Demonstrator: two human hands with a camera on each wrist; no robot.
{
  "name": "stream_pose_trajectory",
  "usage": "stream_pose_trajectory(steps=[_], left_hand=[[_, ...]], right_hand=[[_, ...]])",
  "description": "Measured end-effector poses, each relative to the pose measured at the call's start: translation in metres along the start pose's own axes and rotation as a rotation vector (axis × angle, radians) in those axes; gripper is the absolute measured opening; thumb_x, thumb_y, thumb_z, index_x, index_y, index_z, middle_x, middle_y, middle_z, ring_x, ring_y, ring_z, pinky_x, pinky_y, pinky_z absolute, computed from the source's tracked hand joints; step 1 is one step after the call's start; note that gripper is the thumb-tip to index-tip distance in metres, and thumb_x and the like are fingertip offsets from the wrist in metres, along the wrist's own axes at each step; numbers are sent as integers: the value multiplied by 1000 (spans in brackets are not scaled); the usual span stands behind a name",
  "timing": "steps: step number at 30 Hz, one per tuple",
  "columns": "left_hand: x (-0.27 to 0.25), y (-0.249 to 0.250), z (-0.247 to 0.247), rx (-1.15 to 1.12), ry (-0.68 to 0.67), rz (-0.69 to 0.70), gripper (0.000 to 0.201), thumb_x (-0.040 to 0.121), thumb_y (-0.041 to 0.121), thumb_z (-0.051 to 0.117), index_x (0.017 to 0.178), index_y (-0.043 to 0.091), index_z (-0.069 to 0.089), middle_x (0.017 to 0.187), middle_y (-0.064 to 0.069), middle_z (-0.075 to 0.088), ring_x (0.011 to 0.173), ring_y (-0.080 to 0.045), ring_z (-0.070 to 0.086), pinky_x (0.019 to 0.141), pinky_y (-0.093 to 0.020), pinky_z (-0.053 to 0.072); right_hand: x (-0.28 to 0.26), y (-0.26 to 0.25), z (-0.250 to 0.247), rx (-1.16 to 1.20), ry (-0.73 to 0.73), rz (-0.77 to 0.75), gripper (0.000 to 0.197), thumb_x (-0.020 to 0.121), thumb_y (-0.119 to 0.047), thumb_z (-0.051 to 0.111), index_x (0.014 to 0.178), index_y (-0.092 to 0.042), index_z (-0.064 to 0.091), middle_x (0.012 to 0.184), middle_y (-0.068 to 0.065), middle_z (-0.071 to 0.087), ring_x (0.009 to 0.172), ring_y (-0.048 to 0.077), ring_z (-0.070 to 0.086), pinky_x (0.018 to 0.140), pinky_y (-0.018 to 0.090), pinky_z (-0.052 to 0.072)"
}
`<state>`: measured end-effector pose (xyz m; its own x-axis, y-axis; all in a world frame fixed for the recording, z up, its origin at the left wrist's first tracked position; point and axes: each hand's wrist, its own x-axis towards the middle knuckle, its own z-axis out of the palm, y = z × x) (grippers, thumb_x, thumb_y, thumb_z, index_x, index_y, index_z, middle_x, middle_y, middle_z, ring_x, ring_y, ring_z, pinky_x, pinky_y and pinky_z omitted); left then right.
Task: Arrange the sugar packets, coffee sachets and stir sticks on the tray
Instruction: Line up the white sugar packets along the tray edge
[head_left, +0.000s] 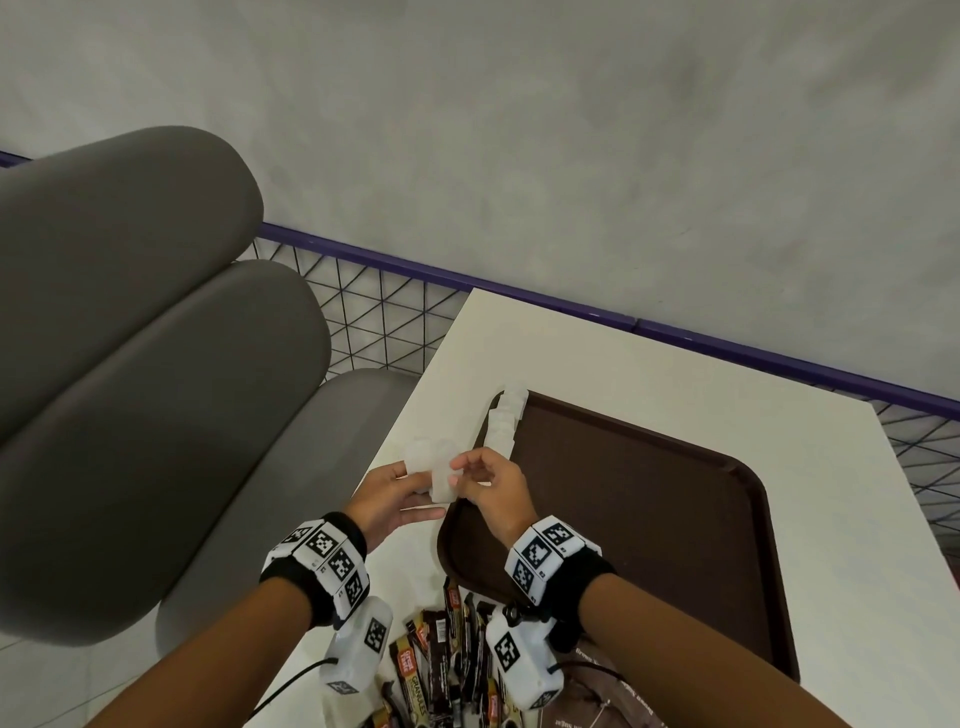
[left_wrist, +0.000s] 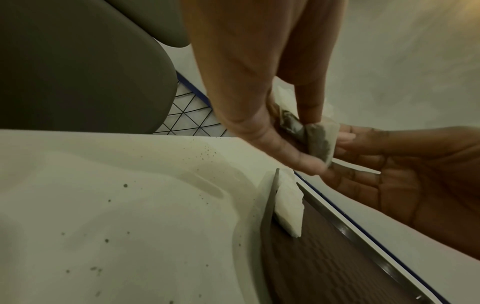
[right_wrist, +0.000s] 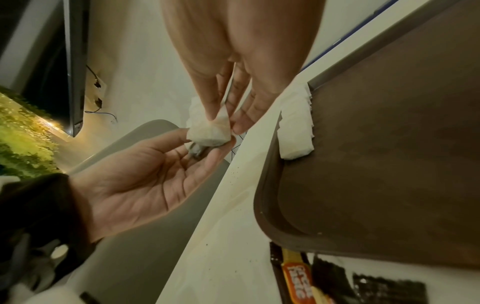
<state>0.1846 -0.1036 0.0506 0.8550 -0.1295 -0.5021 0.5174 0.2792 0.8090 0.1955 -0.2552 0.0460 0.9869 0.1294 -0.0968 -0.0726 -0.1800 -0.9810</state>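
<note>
My left hand (head_left: 402, 488) holds a small bunch of white sugar packets (head_left: 431, 465) above the table's left edge, just left of the brown tray (head_left: 675, 545). My right hand (head_left: 467, 475) pinches one packet of that bunch (right_wrist: 210, 129) between thumb and fingers. A row of white sugar packets (head_left: 505, 423) lies along the tray's left rim, overlapping one another. Dark coffee sachets (head_left: 447, 649) lie in a heap on the table in front of the tray's near corner. No stir sticks show in any view.
The white table (head_left: 597, 358) ends at a purple-railed wire fence (head_left: 374, 306) by a grey wall. Grey padded seats (head_left: 156, 364) stand close on the left. Brown paper packets (head_left: 587, 696) lie at the bottom edge, beneath my right arm.
</note>
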Motion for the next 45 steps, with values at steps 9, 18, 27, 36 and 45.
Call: stream_pose_trajectory(steps=[9, 18, 27, 36, 45], left_hand=[[8, -1, 0, -54, 24, -49, 14, 90, 8, 58, 101, 0, 60, 92, -17, 72, 78, -26, 72, 62, -32, 59], [16, -4, -19, -42, 113, -49, 27, 94, 10, 52, 114, -7, 58, 109, -16, 66, 97, -26, 65, 60, -32, 59], [20, -7, -25, -6, 128, -21, 21, 93, 8, 52, 111, 3, 63, 108, -2, 68, 99, -17, 58, 68, -31, 59], [16, -5, -21, 22, 141, 37, 15, 88, 2, 59, 75, 7, 55, 93, -14, 66, 88, -23, 64, 69, -30, 59], [8, -4, -11, 103, 113, 53, 23, 86, 5, 63, 70, 11, 47, 92, -15, 67, 85, -21, 66, 65, -28, 58]], right_hand=[[8, 15, -13, 81, 128, 137, 32, 75, 11, 61, 74, -21, 59, 76, -3, 54, 75, 14, 54, 68, 23, 50], [16, 44, -19, -317, 124, 247, 38, 77, 8, 61, 68, -28, 52, 86, 5, 54, 72, 14, 51, 64, 15, 45], [19, 43, -11, -600, 87, 241, 16, 82, -1, 61, 95, -10, 63, 96, 3, 43, 83, 15, 47, 70, 21, 39], [16, 35, -16, -669, 45, 228, 16, 85, -14, 63, 101, -14, 64, 103, -1, 33, 96, 19, 48, 82, 22, 42], [7, 5, -11, -299, -17, 22, 16, 82, 1, 57, 82, -15, 55, 95, 1, 55, 80, 11, 50, 68, 5, 38]])
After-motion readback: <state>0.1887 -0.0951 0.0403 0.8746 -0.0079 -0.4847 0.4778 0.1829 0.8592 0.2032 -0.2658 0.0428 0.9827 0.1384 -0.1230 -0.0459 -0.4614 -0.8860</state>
